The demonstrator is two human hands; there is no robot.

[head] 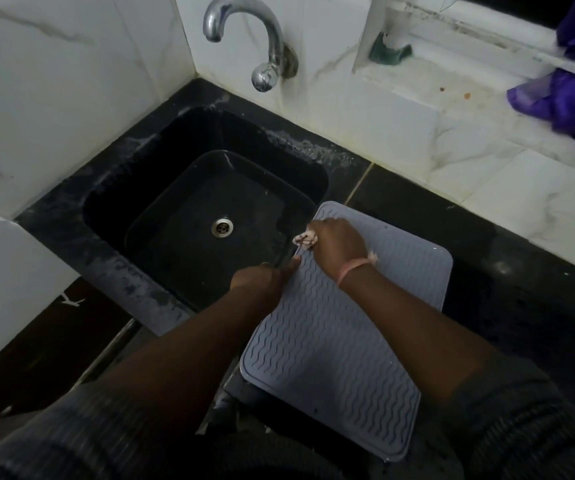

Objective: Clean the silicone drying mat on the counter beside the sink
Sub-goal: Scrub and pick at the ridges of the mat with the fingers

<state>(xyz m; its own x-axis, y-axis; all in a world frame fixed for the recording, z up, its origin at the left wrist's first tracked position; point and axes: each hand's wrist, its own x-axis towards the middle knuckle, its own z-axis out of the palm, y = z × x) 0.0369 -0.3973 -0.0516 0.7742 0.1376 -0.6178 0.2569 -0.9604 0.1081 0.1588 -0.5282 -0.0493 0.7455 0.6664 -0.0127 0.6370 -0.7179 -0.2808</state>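
1. The silicone drying mat (341,327) lies flat on the dark table (508,258) just right of the black sink (161,188). Its left edge runs along the sink's rim and its near end hangs a little past the table's front edge. Placed so, anything wiped off it can likely be pushed straight into the basin.
2. The right hand (339,242) is curled into a closed grip around a small pale cloth (305,238), bunched so that only a corner pokes out toward the sink. It presses down on the mat's far left corner, which suits scrubbing into the wavy ridges.
3. The left hand (262,278) rests at the mat's left edge with a finger stretched onto it. The rest of its fingers are in shadow, so I cannot tell how far that grip is open; it seems to be pinning the mat so it does not slide under the wiping.
4. The tap (244,39) above the sink shows no running water, so this looks like a wipe rather than a rinse.
5. Most of the mat's ridged face lies below the cloth and probably remains to be covered.
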